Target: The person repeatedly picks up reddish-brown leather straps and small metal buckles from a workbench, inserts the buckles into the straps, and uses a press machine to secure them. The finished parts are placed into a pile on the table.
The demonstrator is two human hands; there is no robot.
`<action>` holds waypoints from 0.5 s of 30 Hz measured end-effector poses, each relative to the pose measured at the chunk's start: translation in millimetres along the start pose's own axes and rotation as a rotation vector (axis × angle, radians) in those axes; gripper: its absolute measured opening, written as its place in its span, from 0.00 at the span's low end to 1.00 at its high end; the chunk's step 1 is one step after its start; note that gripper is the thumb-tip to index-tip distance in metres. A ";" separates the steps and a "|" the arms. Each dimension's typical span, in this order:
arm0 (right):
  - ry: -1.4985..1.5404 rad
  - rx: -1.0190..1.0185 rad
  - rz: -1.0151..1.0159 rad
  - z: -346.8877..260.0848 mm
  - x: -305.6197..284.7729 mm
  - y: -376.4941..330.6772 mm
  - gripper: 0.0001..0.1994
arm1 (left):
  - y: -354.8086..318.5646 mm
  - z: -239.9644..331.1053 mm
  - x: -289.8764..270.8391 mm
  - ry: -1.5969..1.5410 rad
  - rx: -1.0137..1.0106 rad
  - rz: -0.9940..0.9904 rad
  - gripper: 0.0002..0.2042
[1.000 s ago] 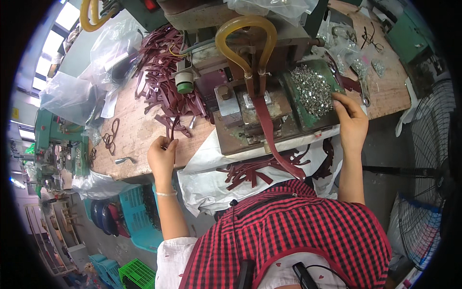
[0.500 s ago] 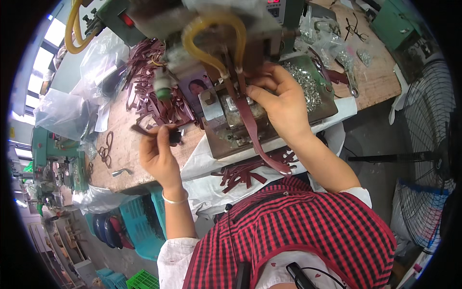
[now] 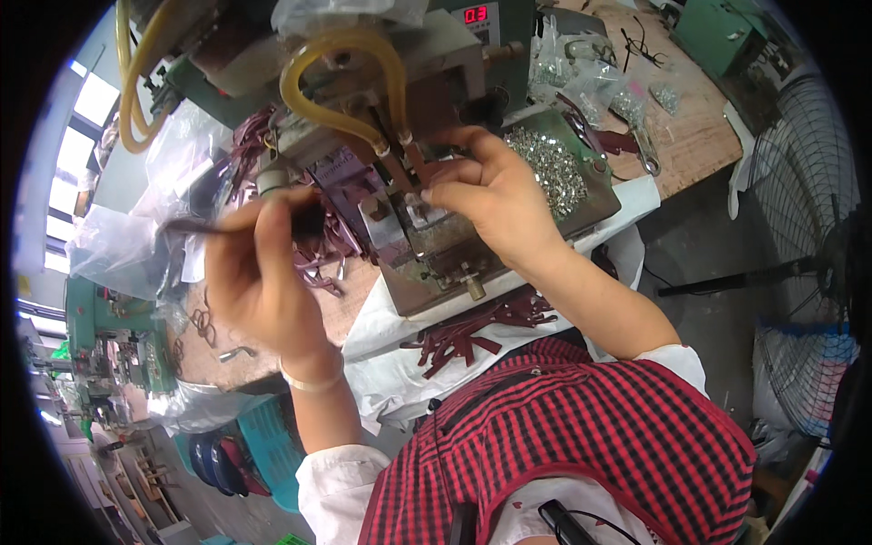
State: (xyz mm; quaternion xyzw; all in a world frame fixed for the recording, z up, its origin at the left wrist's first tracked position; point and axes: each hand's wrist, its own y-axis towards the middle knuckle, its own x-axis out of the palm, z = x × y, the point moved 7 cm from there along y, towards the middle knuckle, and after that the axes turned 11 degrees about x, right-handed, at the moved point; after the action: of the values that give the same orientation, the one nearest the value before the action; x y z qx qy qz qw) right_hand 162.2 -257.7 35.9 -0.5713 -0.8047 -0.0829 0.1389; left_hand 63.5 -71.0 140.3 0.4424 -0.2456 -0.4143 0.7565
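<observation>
A press with a yellow looped hose stands in front of me, and its metal die block sits below the hose's end. My right hand is at the die, thumb and fingers pinched together; whatever lies between the fingertips is too small to make out. To the left of the press, my left hand is closed and smeared by motion. A dark strap sticks out from it. No strap shows across the die. On the white cloth below the press lies a pile of maroon straps.
Small shiny metal pieces are heaped on the press's right side. More maroon straps lie left of the press, near clear plastic bags. A wrench rests on the table at right. A black fan stands to the right.
The maroon strap that hung from the die toward me is gone from there. My left hand has moved up and left with the dark strap. My right hand stays at the die.
</observation>
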 end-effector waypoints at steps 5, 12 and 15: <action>-0.094 0.041 0.001 -17.7 7.7 -2.9 0.28 | 2.0 -10.2 -1.8 0.014 0.026 0.012 0.04; -0.684 -0.302 0.039 -37.5 -29.2 -27.3 0.24 | -53.2 31.6 38.1 0.242 0.479 -0.437 0.04; -1.455 -0.282 0.549 -3.8 -98.5 -10.6 0.17 | -79.0 38.7 67.2 0.318 0.646 -0.591 0.11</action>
State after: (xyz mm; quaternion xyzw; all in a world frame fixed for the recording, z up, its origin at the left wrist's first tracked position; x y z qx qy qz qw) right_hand 183.2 -350.7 8.5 -0.6723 -0.5056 0.2476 -0.4807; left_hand 38.6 -166.8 90.6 0.7644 -0.1064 -0.4413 0.4579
